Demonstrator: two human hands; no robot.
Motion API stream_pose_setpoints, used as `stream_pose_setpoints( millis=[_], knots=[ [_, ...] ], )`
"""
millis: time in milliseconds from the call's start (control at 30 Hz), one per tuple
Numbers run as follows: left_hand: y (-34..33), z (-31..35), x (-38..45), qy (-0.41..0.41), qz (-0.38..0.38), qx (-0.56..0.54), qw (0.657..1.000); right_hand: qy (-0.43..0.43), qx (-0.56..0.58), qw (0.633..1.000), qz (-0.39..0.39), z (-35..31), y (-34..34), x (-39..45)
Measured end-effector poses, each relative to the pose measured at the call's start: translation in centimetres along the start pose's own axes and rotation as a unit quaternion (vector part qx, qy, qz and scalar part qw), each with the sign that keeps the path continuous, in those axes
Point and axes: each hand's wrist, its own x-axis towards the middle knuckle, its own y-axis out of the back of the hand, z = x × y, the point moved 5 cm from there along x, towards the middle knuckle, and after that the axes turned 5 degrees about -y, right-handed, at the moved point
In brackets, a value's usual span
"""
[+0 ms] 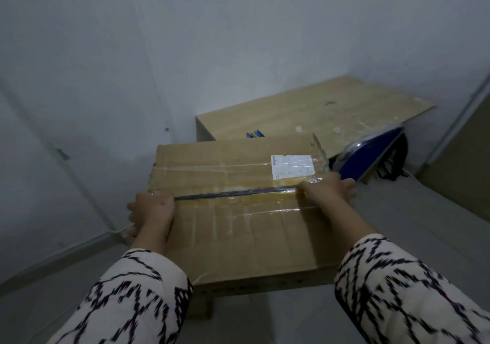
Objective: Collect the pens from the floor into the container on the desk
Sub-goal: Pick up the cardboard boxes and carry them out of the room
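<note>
Head view, blue pens (255, 134) on wooden desk (318, 112)

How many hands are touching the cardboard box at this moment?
2. The left hand grips the left edge of the cardboard box, and the right hand grips its right edge, near the white label. Most of the fingers are hidden behind the box sides.

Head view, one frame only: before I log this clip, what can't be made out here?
- Floor pens: none visible; the cardboard box and both sleeves cover much of the floor.
- Coloured items on the desk behind the box: too small to identify, their lower part hidden by the box.
- Left hand fingers: wrapped around the box's side, out of sight.
- Right hand fingertips: over the far edge.
- Box label: text blurred.
</note>
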Motion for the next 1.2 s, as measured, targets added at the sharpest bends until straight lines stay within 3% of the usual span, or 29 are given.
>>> stream_pose_setpoints(
  millis=[600, 933, 1200],
  knots=[
    [-5.2, 2.7, -5.4, -0.135, -0.184, 0.05, 0.972, -0.178, 0.087, 0.975, 0.105, 13.3, 4.7, -6.6],
    [-11.6, 6.1, -15.7, -0.246, -0.286, 0.087, 0.922, -0.289, 0.117, 0.93, 0.194, 24.3, 11.6, -10.0],
    [-18.7, 11.6, -27.8, -0.344, -0.358, 0.107, 0.861, -0.368, 0.159, 0.882, 0.249, 33.3, 18.5, -10.7]
  ],
)
